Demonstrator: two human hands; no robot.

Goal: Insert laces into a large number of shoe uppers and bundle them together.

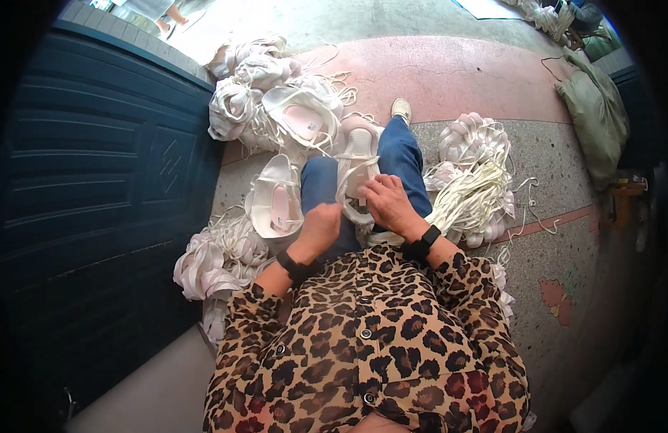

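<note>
Between my knees stands a white and pale pink shoe upper (358, 153), with a white lace across it and its opening toward me. My right hand (392, 206) is closed at the right edge of that opening, fingertips pressed on the upper. My left hand (321, 229) is closed in a pinch just left of the opening; what it holds, if anything, is too small to make out. Beside my left knee lies another white upper (275, 198) with a pink inside. One more upper (303, 117) rests farther off, on a heap.
Bundled uppers with loose laces form a heap (251, 90) at the far left and a bundle (218, 263) at the near left. On the right lie stacked uppers (475, 141) and a thick bunch of laces (467, 198). A blue panelled door (96, 159) borders the left; a grey-green sack (594, 119) leans right.
</note>
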